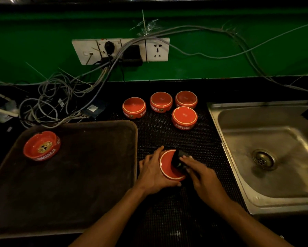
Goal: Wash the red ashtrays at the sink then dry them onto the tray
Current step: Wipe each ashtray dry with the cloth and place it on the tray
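We see left hand (152, 172) curled round upside-down ashtray (167, 168) on black mat (167, 134), between tray (96, 157) and sink (267, 157). Right hand (200, 175) pinching dark cloth (179, 160) (or sponge, can't tell) against its base. Four more ashtrays (184, 115) upside down further back on counter. One upright ashtray (41, 146) in tray's far left corner.

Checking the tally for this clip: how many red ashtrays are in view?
6: one upright on the tray, four upside down on the mat, one in the left hand.
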